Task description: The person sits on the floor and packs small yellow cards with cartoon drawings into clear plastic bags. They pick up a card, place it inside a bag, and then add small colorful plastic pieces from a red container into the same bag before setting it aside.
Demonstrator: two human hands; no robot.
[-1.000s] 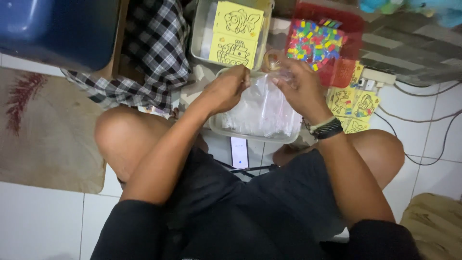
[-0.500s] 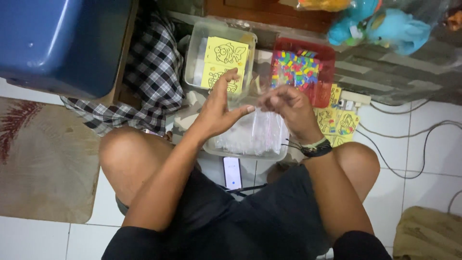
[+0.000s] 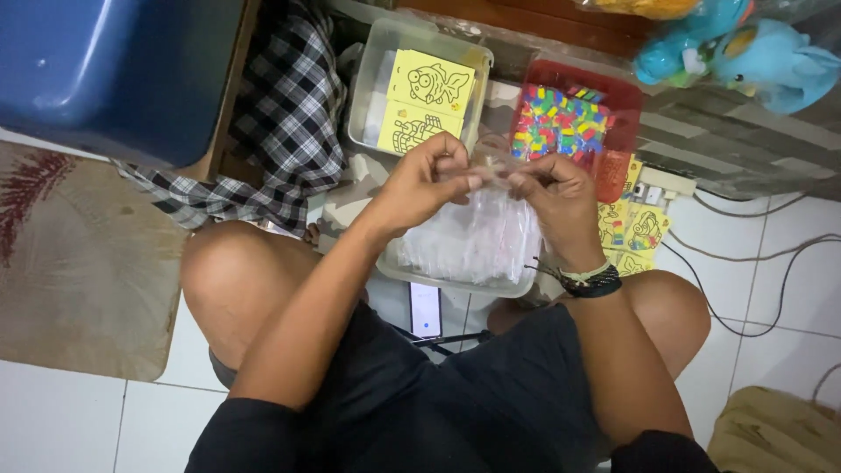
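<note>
1. Hands meet above the middle of the scene: the left hand (image 3: 427,180) and the right hand (image 3: 554,194) each pinch one edge of a small clear plastic bag (image 3: 492,171) between thumb and fingertips, fingers curled close and narrow.
2. The bag hangs just over a clear tub (image 3: 455,282) filled with more clear bags (image 3: 477,241), which rests on the floor between the person's knees.
3. To handle it well, I judge the fingertips should grip only the very lip of the thin film and rub or pull the two layers apart gently; a hard tug could tear it.
4. Keeping the bag above the tub seems wise, so a slip lands it among the others.
5. Far of the hands, a clear box (image 3: 368,96) holds yellow picture cards (image 3: 427,101); to its right sits a red tray (image 3: 626,105) of coloured pieces (image 3: 561,123).
6. More yellow cards (image 3: 632,229) lie right of the hands; a phone (image 3: 426,308) lies near, under the tub's edge.
</note>
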